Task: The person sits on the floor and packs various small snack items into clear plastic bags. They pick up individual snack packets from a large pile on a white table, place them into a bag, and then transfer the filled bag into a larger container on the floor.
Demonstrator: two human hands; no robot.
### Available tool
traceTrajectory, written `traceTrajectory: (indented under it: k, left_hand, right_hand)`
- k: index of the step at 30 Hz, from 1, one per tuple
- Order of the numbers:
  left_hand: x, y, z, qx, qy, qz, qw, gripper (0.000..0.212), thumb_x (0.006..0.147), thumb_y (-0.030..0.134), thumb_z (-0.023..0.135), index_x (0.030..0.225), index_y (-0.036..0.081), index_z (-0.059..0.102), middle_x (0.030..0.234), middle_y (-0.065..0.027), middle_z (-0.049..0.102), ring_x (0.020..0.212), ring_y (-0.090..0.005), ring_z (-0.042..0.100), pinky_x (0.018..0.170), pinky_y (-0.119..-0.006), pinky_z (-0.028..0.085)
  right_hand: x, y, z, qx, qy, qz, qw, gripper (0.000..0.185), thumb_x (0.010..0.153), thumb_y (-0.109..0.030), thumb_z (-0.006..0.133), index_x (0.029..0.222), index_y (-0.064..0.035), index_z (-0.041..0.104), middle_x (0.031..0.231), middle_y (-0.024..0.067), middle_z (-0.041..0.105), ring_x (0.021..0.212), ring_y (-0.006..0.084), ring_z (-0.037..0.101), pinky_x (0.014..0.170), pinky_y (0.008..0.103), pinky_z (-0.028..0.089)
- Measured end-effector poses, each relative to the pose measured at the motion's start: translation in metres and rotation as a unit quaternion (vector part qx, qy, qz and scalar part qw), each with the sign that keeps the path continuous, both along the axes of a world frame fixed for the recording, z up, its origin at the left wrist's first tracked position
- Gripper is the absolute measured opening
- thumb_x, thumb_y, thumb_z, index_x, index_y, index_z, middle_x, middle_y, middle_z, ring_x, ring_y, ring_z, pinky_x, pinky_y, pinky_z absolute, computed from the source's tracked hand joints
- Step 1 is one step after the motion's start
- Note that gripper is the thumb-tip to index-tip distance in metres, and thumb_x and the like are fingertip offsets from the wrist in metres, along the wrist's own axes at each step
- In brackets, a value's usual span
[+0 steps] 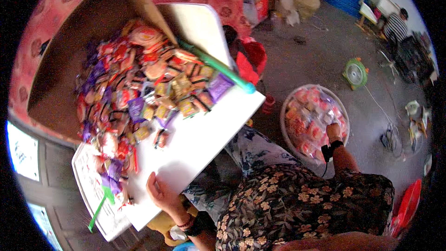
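Observation:
My left hand (162, 194) is at the near edge of a white tabletop (195, 143), fingers loosely apart and nothing visible in it. A large heap of small wrapped snacks (156, 80) in red, purple and gold wrappers spreads over the tabletop, spilling from a tipped cardboard box (80, 42). Off to my right, my right hand (333, 130) is over a round, pale-rimmed tub (284, 125) filled with clear bags of red and white packets (308, 122). Its fingers look curled, but whether they grip a packet cannot be made out.
A green tube (223, 71) lies along the heap's far side. A thin green strip (97, 212) hangs at the table's left. Someone in red (249, 55) is beyond the table; a person in stripes (395, 26) is farther back. A green fan (355, 73) with its cable is on the floor.

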State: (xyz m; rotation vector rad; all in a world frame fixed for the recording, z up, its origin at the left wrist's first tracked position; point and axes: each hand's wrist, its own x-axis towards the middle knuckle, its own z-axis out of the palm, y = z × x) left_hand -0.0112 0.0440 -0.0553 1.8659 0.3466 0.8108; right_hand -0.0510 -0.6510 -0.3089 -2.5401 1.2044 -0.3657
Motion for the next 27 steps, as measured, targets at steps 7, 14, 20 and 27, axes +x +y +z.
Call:
traceTrajectory:
  k: [7, 14, 20, 27]
  left_hand:
    - [-0.004, -0.010, 0.017, 0.053, 0.006, 0.008, 0.999, 0.021, 0.088, -0.004, 0.054, 0.108, -0.004, 0.061, 0.108, -0.0117, 0.061, 0.098, -0.0203, 0.059, 0.088, -0.030, 0.048]
    - [-0.006, -0.020, 0.028, 0.126, 0.004, 0.030, 0.992, 0.024, 0.081, -0.005, 0.057, 0.104, 0.000, 0.064, 0.104, -0.0142, 0.064, 0.098, -0.0260, 0.061, 0.087, -0.034, 0.049]
    - [-0.016, -0.019, 0.036, 0.128, 0.012, -0.004, 0.992, 0.023, 0.079, 0.000, 0.060, 0.102, 0.002, 0.065, 0.102, -0.0153, 0.066, 0.097, -0.0314, 0.062, 0.086, -0.037, 0.048]
    - [-0.054, -0.015, 0.038, -0.008, -0.023, -0.087, 0.996, 0.018, 0.082, -0.003, 0.061, 0.099, 0.000, 0.065, 0.096, -0.0137, 0.066, 0.089, -0.0257, 0.064, 0.080, -0.033, 0.050]
  right_hand:
    - [0.100, 0.150, 0.110, 0.250, -0.168, 0.329, 0.895, 0.016, 0.090, -0.014, 0.058, 0.094, 0.0000, 0.066, 0.080, 0.0090, 0.066, 0.067, 0.0200, 0.064, 0.062, 0.0353, 0.052]
    - [0.141, 0.291, 0.182, 0.450, -0.006, 0.485, 0.750, 0.023, 0.093, -0.019, 0.060, 0.105, 0.0006, 0.061, 0.084, 0.0074, 0.065, 0.068, 0.0129, 0.061, 0.061, 0.0276, 0.051]
    - [0.163, 0.340, 0.158, 0.371, 0.072, 0.588, 0.715, 0.044, 0.086, -0.025, 0.065, 0.123, -0.0028, 0.056, 0.119, 0.0185, 0.060, 0.110, 0.0328, 0.055, 0.094, 0.0427, 0.044]
    - [0.188, 0.320, 0.088, 0.277, 0.137, 0.617, 0.723, 0.052, 0.088, -0.025, 0.062, 0.133, -0.0048, 0.047, 0.138, 0.0225, 0.044, 0.127, 0.0409, 0.040, 0.105, 0.0443, 0.037]
